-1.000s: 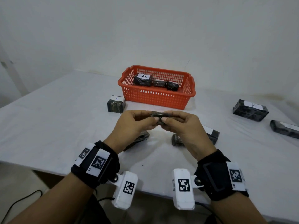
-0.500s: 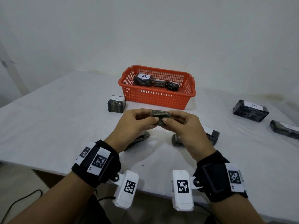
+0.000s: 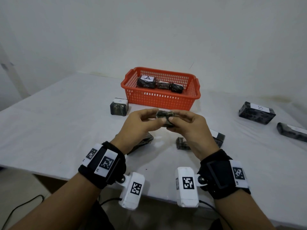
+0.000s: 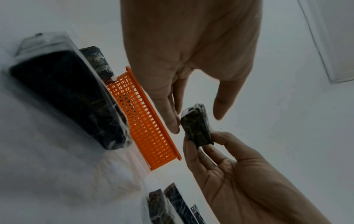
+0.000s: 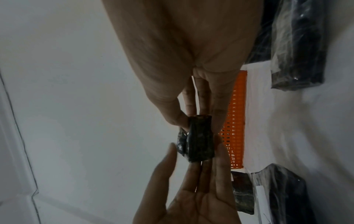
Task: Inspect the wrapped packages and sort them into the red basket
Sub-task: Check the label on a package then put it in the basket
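Three wrapped packages [image 3: 160, 83] lie in the red basket [image 3: 159, 100] on the white desk [image 3: 49, 130]. Nearer, the left hand [image 3: 136, 128] and right hand [image 3: 192, 130] hold a small dark package [image 3: 165, 114] above the desk, fingers [image 4: 172, 118] pinching its ends.

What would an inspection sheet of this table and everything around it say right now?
Surface: white table, its near edge in view.
Job's things: red basket holding three wrapped packages; a small wrapped package held up in front of the basket; an A-labelled package left of the basket; a B-labelled package and others to the right.
Clutter: nothing seen.
Hands: left hand and right hand both pinch the small wrapped package at its ends.
Cables: black cable below the table edge.
Surroundings: plain white wall.
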`<state>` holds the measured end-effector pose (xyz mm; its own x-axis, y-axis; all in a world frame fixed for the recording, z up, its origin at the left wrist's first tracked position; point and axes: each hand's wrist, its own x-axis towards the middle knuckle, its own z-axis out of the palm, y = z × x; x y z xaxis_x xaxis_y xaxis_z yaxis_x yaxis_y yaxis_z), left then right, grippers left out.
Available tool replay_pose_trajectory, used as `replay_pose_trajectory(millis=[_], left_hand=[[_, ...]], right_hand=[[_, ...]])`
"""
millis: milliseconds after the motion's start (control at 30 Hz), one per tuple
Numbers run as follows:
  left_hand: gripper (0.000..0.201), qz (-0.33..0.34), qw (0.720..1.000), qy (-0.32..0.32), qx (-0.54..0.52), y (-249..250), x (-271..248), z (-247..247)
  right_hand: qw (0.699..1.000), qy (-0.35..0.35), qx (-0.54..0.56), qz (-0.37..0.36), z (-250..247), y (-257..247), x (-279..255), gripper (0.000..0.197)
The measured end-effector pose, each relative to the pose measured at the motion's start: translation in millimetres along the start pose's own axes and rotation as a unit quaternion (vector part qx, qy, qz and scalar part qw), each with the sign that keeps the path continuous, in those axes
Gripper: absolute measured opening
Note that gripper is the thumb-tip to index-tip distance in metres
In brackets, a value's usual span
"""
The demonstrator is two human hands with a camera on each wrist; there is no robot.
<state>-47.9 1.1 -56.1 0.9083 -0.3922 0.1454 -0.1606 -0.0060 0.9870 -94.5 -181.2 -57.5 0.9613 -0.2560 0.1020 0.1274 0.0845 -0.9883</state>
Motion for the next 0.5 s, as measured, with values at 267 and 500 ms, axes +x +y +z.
replay_pose_trajectory(millis=[267, 500], left_hand=[[0.024, 0.019, 0.998, 0.066, -0.001, -2.3, 2.6, 1.9], [0.027, 0.035, 0.997, 0.071, 0.016, -2.6, 1.1, 2.6]], right_hand=[[1.000, -0.008, -0.002, 0.005, -0.9, -1.2, -2.8, 0.019], [1.000, -0.001, -0.023, -0.019, 0.2, 0.1, -5.1, 0.019]])
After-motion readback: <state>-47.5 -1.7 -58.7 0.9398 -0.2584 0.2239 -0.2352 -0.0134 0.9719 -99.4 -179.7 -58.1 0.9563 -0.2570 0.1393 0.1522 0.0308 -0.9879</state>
